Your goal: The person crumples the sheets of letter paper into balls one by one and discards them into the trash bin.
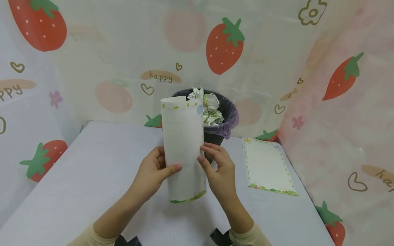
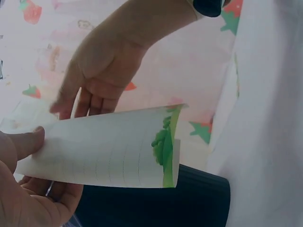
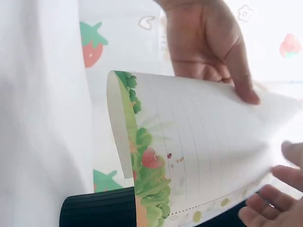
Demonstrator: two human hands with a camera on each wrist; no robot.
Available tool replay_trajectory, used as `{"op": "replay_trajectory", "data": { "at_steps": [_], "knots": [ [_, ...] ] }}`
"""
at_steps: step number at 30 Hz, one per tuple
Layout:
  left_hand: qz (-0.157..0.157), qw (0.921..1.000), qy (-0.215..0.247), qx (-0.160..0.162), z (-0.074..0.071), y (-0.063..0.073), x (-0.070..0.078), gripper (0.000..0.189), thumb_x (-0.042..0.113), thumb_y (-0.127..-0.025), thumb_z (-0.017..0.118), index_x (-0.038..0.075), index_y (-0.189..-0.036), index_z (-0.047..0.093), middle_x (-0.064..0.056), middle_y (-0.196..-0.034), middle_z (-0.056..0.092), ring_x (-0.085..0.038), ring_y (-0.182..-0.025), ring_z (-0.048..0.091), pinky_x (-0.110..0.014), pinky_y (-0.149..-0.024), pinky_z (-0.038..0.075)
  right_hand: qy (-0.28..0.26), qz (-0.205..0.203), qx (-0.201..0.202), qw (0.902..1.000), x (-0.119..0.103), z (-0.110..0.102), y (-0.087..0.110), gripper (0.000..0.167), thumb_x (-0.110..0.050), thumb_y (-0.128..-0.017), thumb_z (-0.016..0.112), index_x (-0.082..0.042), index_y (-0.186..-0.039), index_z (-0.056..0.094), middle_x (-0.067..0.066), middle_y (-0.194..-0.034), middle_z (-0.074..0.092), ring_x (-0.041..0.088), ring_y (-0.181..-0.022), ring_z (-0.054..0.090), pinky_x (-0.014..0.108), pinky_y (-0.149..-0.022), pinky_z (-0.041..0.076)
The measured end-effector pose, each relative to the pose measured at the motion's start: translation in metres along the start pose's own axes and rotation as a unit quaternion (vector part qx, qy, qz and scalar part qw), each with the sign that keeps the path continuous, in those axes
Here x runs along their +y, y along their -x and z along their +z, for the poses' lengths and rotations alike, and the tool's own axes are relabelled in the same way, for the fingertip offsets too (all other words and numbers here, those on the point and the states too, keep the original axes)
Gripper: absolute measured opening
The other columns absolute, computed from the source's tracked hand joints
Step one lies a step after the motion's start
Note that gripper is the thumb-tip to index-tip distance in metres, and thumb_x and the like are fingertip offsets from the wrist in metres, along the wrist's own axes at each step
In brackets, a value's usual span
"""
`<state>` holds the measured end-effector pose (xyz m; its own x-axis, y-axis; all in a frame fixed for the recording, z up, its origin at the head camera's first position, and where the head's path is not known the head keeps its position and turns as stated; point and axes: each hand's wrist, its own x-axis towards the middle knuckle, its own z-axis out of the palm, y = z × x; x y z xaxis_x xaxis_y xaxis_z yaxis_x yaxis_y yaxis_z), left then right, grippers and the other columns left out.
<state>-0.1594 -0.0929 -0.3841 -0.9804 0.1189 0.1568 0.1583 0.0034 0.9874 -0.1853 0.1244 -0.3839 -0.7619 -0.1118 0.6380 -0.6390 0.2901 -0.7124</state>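
Lightly, a patterned white sheet point(image 1: 184, 147) is being pinched by the left hand point(image 1: 152, 171), thumb in front and fingers behind, and is being held upright in a loose curl at the centre of the frame. Its right side is being flanked by the right hand point(image 1: 221, 171), thumb and fingers parted; whether contact is being made cannot be told. Soft, even pressure would seem best, so that no crease is being pressed in. Both hands are being angled inward from the lower edge. Behind, crumpled paper point(image 1: 212, 109) is being held by a lined bin point(image 1: 214, 138); at right, another sheet point(image 1: 267, 165) is being supported by the table point(image 1: 107, 164).
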Motion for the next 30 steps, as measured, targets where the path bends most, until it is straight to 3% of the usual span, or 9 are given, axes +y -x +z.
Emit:
{"op": "replay_trajectory", "data": {
  "at_steps": [6, 11, 16, 18, 20, 22, 25, 27, 30],
  "knots": [
    [0.030, 0.9994, 0.011, -0.010, -0.001, 0.000, 0.000, 0.054, 0.022, -0.085, 0.085, 0.010, -0.132, 0.060, -0.011, -0.125, 0.068, -0.028, -0.109, 0.068, -0.038, -0.092, 0.059, 0.034, -0.006, -0.092, 0.9951, -0.006, 0.000, 0.002, 0.051, -0.025, -0.089, 0.082, -0.014, -0.136, 0.067, 0.000, -0.138, 0.062, 0.019, -0.132, 0.056, 0.049, -0.109, 0.048],
    [0.029, 0.9995, 0.012, 0.006, -0.001, 0.000, -0.002, 0.049, 0.019, -0.082, 0.088, 0.009, -0.125, 0.067, -0.013, -0.117, 0.069, -0.028, -0.102, 0.069, -0.037, -0.088, 0.060, 0.023, -0.012, -0.121, 0.9924, -0.008, 0.000, 0.004, 0.042, -0.023, -0.088, 0.082, -0.012, -0.127, 0.071, 0.000, -0.120, 0.071, 0.016, -0.111, 0.067, 0.044, -0.095, 0.057],
    [0.028, 0.9987, 0.019, 0.038, 0.000, -0.001, -0.002, 0.054, 0.016, -0.081, 0.088, 0.006, -0.125, 0.058, -0.015, -0.109, 0.070, -0.025, -0.095, 0.070, -0.032, -0.085, 0.061, -0.008, 0.013, -0.117, 0.9931, -0.007, 0.003, 0.004, 0.023, -0.019, -0.088, 0.082, -0.009, -0.108, 0.075, 0.001, -0.098, 0.075, 0.013, -0.087, 0.072, 0.032, -0.078, 0.061],
    [0.053, 0.9972, 0.010, 0.052, 0.000, -0.001, -0.003, 0.056, 0.014, -0.081, 0.088, 0.006, -0.124, 0.053, -0.015, -0.107, 0.069, -0.023, -0.094, 0.069, -0.029, -0.084, 0.060, -0.029, 0.034, -0.111, 0.9928, -0.005, 0.004, 0.004, 0.018, -0.017, -0.089, 0.081, -0.006, -0.102, 0.076, 0.004, -0.093, 0.076, 0.014, -0.081, 0.072, 0.030, -0.073, 0.061],
    [0.106, 0.9924, -0.021, 0.059, -0.002, -0.002, -0.004, 0.061, 0.012, -0.081, 0.088, 0.007, -0.126, 0.049, -0.011, -0.112, 0.066, -0.021, -0.097, 0.068, -0.026, -0.085, 0.059, -0.051, 0.057, -0.108, 0.9912, -0.003, 0.004, 0.003, 0.014, -0.015, -0.089, 0.080, -0.005, -0.098, 0.075, 0.006, -0.089, 0.076, 0.014, -0.078, 0.072, 0.030, -0.070, 0.061],
    [0.186, 0.9785, -0.068, 0.056, -0.005, -0.004, -0.005, 0.071, 0.008, -0.077, 0.090, 0.006, -0.133, 0.045, -0.009, -0.127, 0.060, -0.020, -0.107, 0.064, -0.026, -0.089, 0.058, -0.070, 0.082, -0.112, 0.9878, -0.002, 0.004, 0.002, 0.012, -0.013, -0.090, 0.079, -0.003, -0.097, 0.075, 0.010, -0.088, 0.076, 0.015, -0.077, 0.071, 0.029, -0.069, 0.061],
    [0.293, 0.9407, -0.167, 0.037, -0.013, -0.007, -0.004, 0.096, 0.006, -0.068, 0.095, 0.006, -0.147, 0.041, -0.009, -0.156, 0.039, -0.024, -0.132, 0.052, -0.026, -0.104, 0.050, -0.090, 0.099, -0.132, 0.9821, -0.001, 0.003, 0.001, 0.011, -0.011, -0.090, 0.078, -0.001, -0.095, 0.074, 0.013, -0.086, 0.075, 0.014, -0.075, 0.069, 0.028, -0.068, 0.060],
    [0.330, 0.9194, -0.213, 0.011, -0.017, -0.009, -0.002, 0.110, 0.008, -0.063, 0.097, 0.009, -0.155, 0.038, -0.011, -0.169, 0.019, -0.028, -0.147, 0.037, -0.027, -0.112, 0.044, -0.097, 0.102, -0.148, 0.9788, 0.000, 0.003, 0.001, 0.011, -0.009, -0.090, 0.078, 0.000, -0.095, 0.074, 0.015, -0.086, 0.075, 0.013, -0.075, 0.069, 0.028, -0.068, 0.060],
    [0.331, 0.9065, -0.260, -0.025, -0.021, -0.009, 0.000, 0.118, 0.018, -0.062, 0.098, 0.016, -0.161, 0.034, -0.007, -0.173, 0.006, -0.028, -0.155, 0.023, -0.028, -0.119, 0.036, -0.102, 0.095, -0.166, 0.9762, 0.002, 0.002, 0.000, 0.009, -0.008, -0.090, 0.078, 0.000, -0.094, 0.075, 0.015, -0.088, 0.075, 0.012, -0.076, 0.069, 0.028, -0.069, 0.061]
  ]
}}
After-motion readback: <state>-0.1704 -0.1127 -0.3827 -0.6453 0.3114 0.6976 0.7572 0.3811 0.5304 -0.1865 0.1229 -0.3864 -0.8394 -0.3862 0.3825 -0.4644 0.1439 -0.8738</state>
